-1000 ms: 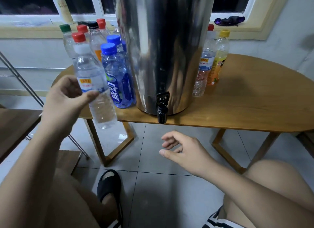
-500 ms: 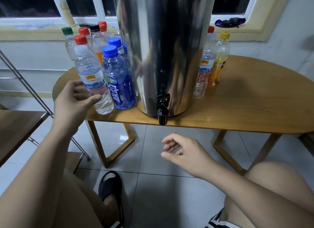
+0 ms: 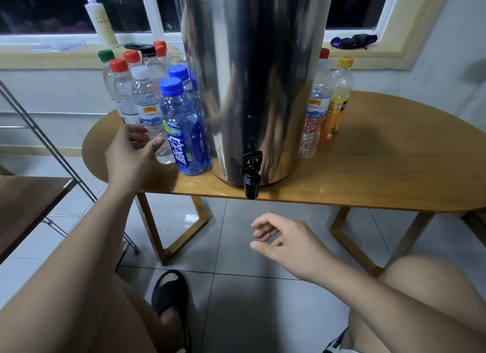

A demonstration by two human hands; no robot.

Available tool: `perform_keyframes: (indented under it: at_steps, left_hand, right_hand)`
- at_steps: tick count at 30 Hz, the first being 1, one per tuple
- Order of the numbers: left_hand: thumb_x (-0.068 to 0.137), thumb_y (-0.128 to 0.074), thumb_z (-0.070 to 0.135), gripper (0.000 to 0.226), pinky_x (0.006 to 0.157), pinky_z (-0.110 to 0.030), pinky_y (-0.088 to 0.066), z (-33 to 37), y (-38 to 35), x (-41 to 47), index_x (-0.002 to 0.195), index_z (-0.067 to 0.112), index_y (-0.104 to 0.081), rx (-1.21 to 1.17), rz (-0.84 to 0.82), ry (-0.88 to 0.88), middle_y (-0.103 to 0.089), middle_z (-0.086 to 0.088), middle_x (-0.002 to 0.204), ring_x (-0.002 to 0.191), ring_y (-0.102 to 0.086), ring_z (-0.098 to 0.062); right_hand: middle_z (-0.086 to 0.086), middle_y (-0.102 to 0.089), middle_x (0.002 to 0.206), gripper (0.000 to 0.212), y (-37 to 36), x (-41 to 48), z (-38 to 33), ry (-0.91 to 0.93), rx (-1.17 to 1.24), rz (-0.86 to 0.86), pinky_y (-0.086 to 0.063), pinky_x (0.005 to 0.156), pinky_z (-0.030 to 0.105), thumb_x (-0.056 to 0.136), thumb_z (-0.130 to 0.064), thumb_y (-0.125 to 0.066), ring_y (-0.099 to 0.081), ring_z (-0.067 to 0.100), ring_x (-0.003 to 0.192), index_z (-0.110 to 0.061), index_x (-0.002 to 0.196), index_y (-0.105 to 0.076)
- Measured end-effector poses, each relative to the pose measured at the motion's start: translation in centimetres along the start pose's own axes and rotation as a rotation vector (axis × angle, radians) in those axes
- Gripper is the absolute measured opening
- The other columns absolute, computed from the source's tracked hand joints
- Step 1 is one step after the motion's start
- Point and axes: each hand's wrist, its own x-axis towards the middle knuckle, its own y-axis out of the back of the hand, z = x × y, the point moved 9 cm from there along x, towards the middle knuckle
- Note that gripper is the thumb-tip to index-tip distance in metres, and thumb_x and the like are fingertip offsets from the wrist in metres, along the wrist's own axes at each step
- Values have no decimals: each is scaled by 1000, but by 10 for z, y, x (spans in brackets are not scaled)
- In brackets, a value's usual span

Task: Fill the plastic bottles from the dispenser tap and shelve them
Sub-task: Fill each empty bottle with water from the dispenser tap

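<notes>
Left grip (image 3: 131, 152) loosened, bottle (image 3: 150, 116) now on table (image 3: 394, 155).

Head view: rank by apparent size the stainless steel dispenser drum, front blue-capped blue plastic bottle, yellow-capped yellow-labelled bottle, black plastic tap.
1. Stainless steel dispenser drum.
2. Blue-capped blue plastic bottle.
3. Yellow-capped yellow-labelled bottle: looks slightly smaller but stands farther back, so unsure.
4. Black plastic tap.

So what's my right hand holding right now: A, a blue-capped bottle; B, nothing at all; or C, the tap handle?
B: the right hand hangs below the table edge with loosely curled fingers, empty and apart from the black tap.
</notes>
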Motion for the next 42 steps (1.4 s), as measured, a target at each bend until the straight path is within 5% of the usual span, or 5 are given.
perform_keyframes:
  at_steps: [7, 13, 25, 35, 42]
  left_hand:
    - [84, -87, 61, 50, 79, -50, -68, -9, -3, -3, 117, 29, -68, 2, -28, 40, -75, 8, 106, 101, -73, -10]
    - [87, -90, 46, 40, 86, -48, -64, 2, -3, -28, 114, 28, -68, -15, -125, 5, -76, 5, 101, 96, -73, -13]
    - [89, -89, 33, 19, 74, -19, -54, 48, -44, -104, 99, 28, -73, 117, -514, -210, -75, 17, 93, 90, -71, -6]
    - [91, -86, 35, 20, 79, -30, -56, 54, -73, -125, 103, 38, -70, 198, -683, -366, -72, 17, 101, 98, -68, -4]
    - [92, -85, 36, 19, 80, -31, -58, 51, -74, -122, 104, 40, -71, 174, -692, -361, -72, 19, 102, 99, -69, -3]
  right_hand:
    - [-9, -74, 105, 23, 8, 1, 0, -10, 18, 60, -59, 80, 25, 95, -26, -82, -70, 7, 100, -29, 116, -72]
    - [-15, -75, 98, 18, 35, 6, 0, -19, 53, 202, -54, 77, 18, 94, -26, -82, -72, 7, 92, -31, 108, -73]
    - [-6, -76, 90, 14, 124, 20, 0, -14, 143, 543, -62, 87, 47, 93, -22, -84, -73, 15, 86, -27, 103, -76]
    - [-17, -72, 122, 59, 185, 56, 19, -78, 33, 779, -58, 102, 41, 79, -53, -92, -69, 6, 114, -37, 126, -61]
    - [-10, -72, 127, 77, 193, 96, 25, -98, 171, 688, -59, 103, 40, 73, -40, -95, -69, 9, 117, -33, 138, -56]
